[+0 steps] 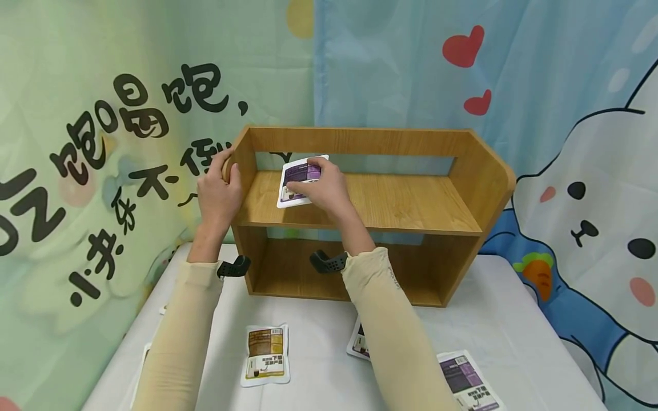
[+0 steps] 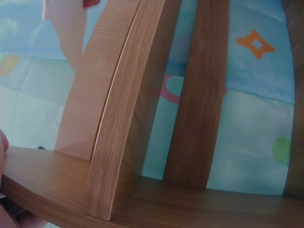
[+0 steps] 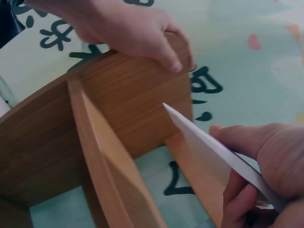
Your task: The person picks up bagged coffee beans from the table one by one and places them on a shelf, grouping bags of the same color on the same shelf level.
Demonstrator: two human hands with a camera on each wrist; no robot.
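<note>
A small two-tier wooden shelf (image 1: 401,200) stands on the white-covered table. My left hand (image 1: 219,191) grips the top of its left side panel, thumb on the inner face and fingers over the outside, as the right wrist view also shows. Between thumb and fingers, my right hand (image 1: 331,191) pinches a flat white pouch with a purple label (image 1: 293,178). It is held tilted in front of the upper tier's left part. In the right wrist view the pouch (image 3: 204,142) appears nearly edge-on, its white side toward the shelf.
A brown-and-white pouch (image 1: 265,355) lies on the table in front of the shelf. Two purple-labelled pouches lie farther right, one (image 1: 360,342) partly hidden by my right sleeve, the other (image 1: 469,381) near the front. Printed curtains (image 1: 380,68) hang behind.
</note>
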